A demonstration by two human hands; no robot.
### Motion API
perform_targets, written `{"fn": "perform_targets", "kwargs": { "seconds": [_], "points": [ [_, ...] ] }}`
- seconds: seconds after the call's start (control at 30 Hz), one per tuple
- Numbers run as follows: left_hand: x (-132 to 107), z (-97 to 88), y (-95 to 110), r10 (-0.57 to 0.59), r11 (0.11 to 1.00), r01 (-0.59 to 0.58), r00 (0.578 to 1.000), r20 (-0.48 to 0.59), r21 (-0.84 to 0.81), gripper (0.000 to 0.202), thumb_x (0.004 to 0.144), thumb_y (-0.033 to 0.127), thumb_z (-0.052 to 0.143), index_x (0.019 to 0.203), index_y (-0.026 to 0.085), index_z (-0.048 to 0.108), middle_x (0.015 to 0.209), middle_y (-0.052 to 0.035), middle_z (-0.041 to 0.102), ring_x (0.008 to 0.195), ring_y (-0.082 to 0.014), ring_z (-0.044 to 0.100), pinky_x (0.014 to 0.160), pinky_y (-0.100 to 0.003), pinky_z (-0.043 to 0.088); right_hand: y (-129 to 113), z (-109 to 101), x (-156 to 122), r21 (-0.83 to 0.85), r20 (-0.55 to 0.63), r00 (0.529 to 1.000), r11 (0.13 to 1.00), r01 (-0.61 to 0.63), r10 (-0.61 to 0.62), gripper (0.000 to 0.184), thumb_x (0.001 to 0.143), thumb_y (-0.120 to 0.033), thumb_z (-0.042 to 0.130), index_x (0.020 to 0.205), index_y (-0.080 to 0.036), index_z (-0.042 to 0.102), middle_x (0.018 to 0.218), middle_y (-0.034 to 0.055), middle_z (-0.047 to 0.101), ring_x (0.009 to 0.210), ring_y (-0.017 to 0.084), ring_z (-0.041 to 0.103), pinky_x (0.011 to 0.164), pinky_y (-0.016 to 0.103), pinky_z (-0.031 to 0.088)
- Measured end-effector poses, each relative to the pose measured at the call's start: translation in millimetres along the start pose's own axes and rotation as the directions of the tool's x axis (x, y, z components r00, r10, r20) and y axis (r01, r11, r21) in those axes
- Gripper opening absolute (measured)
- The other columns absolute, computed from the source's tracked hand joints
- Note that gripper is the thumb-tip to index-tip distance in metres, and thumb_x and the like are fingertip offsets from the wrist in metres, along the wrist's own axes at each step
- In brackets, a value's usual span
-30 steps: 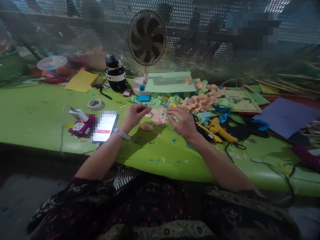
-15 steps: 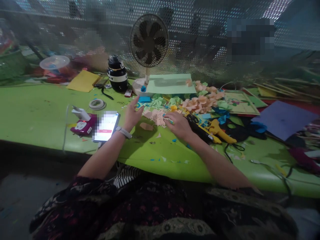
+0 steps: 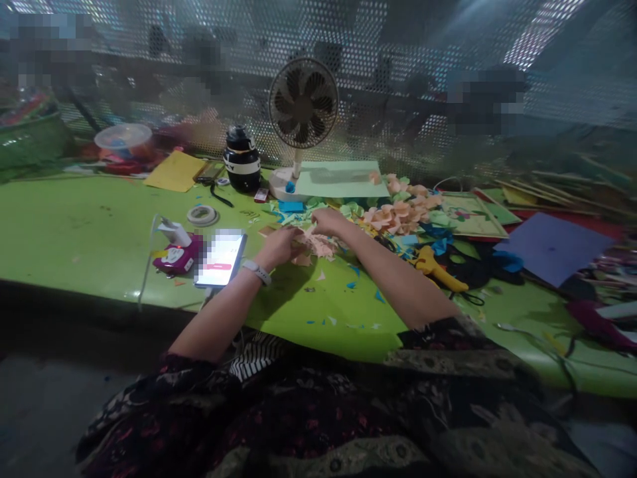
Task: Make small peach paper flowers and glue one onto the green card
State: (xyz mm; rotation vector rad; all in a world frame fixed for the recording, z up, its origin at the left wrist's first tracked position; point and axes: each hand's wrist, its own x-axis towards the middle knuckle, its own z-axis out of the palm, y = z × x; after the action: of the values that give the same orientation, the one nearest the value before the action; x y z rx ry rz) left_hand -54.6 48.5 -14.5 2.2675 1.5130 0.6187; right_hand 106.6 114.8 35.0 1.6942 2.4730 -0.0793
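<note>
Fingers (image 3: 292,234) on the left hand (image 3: 277,248) bend in by the left side of the pink paper scraps (image 3: 322,247), but I can't tell if they pinch anything. The right hand (image 3: 326,222) curls at the far side of the scraps, and its hold is hard to see too. Peach paper petals (image 3: 401,216) lie far right, and a bright phone (image 3: 226,255) is left.

left hand (image 3: 279,247) beside pink scraps (image 3: 323,246)
</note>
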Motion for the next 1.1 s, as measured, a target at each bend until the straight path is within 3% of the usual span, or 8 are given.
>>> {"fn": "perform_targets", "kwargs": {
  "seconds": [0.07, 0.17, 0.4, 0.53, 0.67, 0.8, 0.87, 1.1],
  "points": [
    [-2.8, -0.4, 1.1, -0.007, 0.996, 0.000, 0.997, 0.077, 0.092, 0.052, 0.085, 0.038, 0.070, 0.131, 0.016, 0.060, 0.134, -0.0171, 0.064, 0.114, -0.0321, 0.065, 0.095, -0.040, 0.051, 0.0, 2.6, 9.4, -0.009, 0.048, 0.999, 1.000, -0.022, 0.023, 0.039, 0.074, -0.019, 0.079, 0.112, -0.014, 0.072, 0.113, 0.0153, 0.075, 0.101, 0.027, 0.069, 0.080, 0.028, 0.049],
    [-4.7, -0.4, 0.9, -0.007, 0.985, -0.018, 0.990, 0.141, 0.171, 0.050, 0.087, 0.038, 0.067, 0.132, 0.017, 0.059, 0.136, -0.0161, 0.063, 0.118, -0.0317, 0.064, 0.096, -0.037, 0.050, 0.6, 7.6, 14.6, -0.004, 0.095, 0.994, 0.999, -0.046, 0.046, 0.039, 0.072, -0.017, 0.079, 0.110, -0.012, 0.073, 0.111, 0.0154, 0.075, 0.097, 0.027, 0.070, 0.076, 0.027, 0.048],
    [-4.5, 0.9, 0.9, 0.018, 0.989, -0.038, 0.990, 0.141, 0.145, 0.044, 0.087, 0.041, 0.065, 0.123, 0.015, 0.065, 0.132, -0.0190, 0.064, 0.117, -0.0359, 0.063, 0.094, -0.042, 0.050, 5.1, 2.6, 2.8, 0.085, 0.066, 0.997, 0.995, -0.053, 0.047, 0.016, 0.076, -0.014, 0.068, 0.091, -0.013, 0.075, 0.094, 0.0106, 0.077, 0.085, 0.022, 0.067, 0.065, 0.025, 0.042],
    [-4.9, 3.1, -1.2, 0.019, 0.992, -0.032, 0.993, 0.115, 0.118, 0.043, 0.086, 0.042, 0.066, 0.118, 0.015, 0.067, 0.126, -0.0203, 0.067, 0.111, -0.0361, 0.065, 0.090, -0.041, 0.051, 18.0, -5.5, -10.4, 0.176, -0.041, 0.997, 0.983, -0.054, 0.062, 0.028, 0.083, -0.020, 0.061, 0.108, -0.012, 0.070, 0.105, 0.0114, 0.073, 0.091, 0.021, 0.065, 0.066, 0.024, 0.041],
    [-3.4, 2.8, -1.1, 0.023, 0.998, -0.025, 0.999, 0.041, 0.052, 0.050, 0.082, 0.042, 0.072, 0.123, 0.015, 0.065, 0.129, -0.0199, 0.065, 0.113, -0.0365, 0.065, 0.093, -0.043, 0.051, 33.6, -8.2, -23.3, 0.277, -0.094, 0.995, 0.961, -0.018, 0.046, 0.057, 0.077, -0.020, 0.068, 0.132, -0.011, 0.056, 0.115, 0.0119, 0.068, 0.090, 0.020, 0.063, 0.067, 0.023, 0.044],
    [-0.5, -0.5, 6.4, 0.050, 0.990, -0.077, 0.976, -0.213, -0.118, 0.056, 0.084, 0.049, 0.069, 0.126, 0.013, 0.064, 0.137, -0.0209, 0.061, 0.127, -0.0374, 0.057, 0.105, -0.048, 0.045, 44.0, -6.1, -40.7, 0.415, -0.155, 0.987, 0.903, 0.113, -0.052, 0.077, 0.073, -0.016, 0.068, 0.146, -0.010, 0.045, 0.106, 0.0099, 0.068, 0.084, 0.020, 0.062, 0.070, 0.027, 0.047],
    [0.5, -0.7, 10.3, 0.034, 0.952, -0.113, 0.963, -0.268, -0.284, 0.050, 0.088, 0.050, 0.065, 0.121, 0.012, 0.066, 0.130, -0.0203, 0.066, 0.122, -0.0338, 0.061, 0.102, -0.046, 0.048, 44.3, -4.9, -52.6, 0.433, -0.179, 0.973, 0.876, 0.212, -0.147, 0.077, 0.075, -0.017, 0.063, 0.149, -0.011, 0.042, 0.101, 0.0084, 0.068, 0.082, 0.020, 0.061, 0.072, 0.030, 0.047],
    [3.4, 8.0, 7.8, 0.103, 0.636, -0.126, 0.992, -0.079, -0.761, 0.053, 0.081, 0.050, 0.073, 0.116, 0.010, 0.065, 0.108, -0.0178, 0.075, 0.099, -0.0259, 0.073, 0.087, -0.040, 0.058, 23.4, -1.3, -84.7, 0.498, -0.205, 0.925, 0.779, 0.380, -0.320, 0.081, 0.077, -0.010, 0.052, 0.156, -0.014, 0.034, 0.125, 0.0131, 0.067, 0.095, 0.022, 0.064, 0.083, 0.033, 0.050]
  ]
}}
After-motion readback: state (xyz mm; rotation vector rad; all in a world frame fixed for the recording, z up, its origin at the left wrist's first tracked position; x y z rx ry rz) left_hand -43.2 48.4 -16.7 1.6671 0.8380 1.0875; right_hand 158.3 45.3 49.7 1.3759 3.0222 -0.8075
